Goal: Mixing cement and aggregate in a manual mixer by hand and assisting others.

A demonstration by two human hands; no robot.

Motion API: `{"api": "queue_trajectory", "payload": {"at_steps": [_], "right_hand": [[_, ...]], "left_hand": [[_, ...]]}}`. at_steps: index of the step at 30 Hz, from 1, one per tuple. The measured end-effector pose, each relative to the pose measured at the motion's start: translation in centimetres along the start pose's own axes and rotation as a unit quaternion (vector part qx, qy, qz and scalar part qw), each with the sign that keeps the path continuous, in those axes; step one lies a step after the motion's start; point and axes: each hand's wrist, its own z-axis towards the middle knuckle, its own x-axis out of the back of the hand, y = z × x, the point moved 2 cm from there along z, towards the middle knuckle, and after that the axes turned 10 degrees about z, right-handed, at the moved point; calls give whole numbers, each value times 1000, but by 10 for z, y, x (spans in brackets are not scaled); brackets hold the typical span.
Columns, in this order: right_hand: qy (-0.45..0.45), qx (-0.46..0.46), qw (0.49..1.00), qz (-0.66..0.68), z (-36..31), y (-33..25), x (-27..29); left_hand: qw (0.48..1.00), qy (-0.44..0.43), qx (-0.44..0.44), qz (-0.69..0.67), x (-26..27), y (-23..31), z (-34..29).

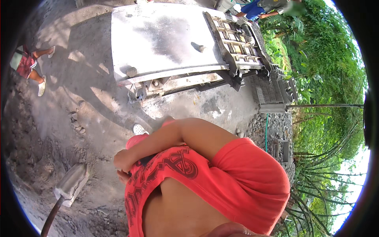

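My right arm bends across the front of my red shirt [256, 177], which has dark lettering. At its end my right hand [123, 160] is curled in against the shirt front. What its fingers close on, if anything, is hidden. A small patch of skin just below it may be part of my left hand [123, 177]; the rest is covered by the shirt and right arm. Something dark shows under the right wrist, too covered to name. Nearest to the hands on the ground lies a shovel [73, 183] with a grey, dusty blade and a dark handle.
A pale worktable [134, 43] carries a slatted metal mould frame [239, 41] and a stone [131, 71]. One person in red shorts [27, 67] is at the left, another in blue shorts [252, 11] at the upper right. Grey blocks [268, 91], gravel and a green hose [266, 132] lie at right.
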Motion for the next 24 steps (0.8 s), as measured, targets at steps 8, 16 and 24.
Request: {"api": "queue_trajectory", "payload": {"at_steps": [8,16,24], "right_hand": [[17,-11,1000,20,-6,5,6],[19,2,998,56,-6,15,5],[-18,-55,998,-23,30,25,-31]], "left_hand": [[997,36,-51,45,8,3,14],[990,66,-85,96,23,1,19],[979,117,-95,136,46,3,-4]]}}
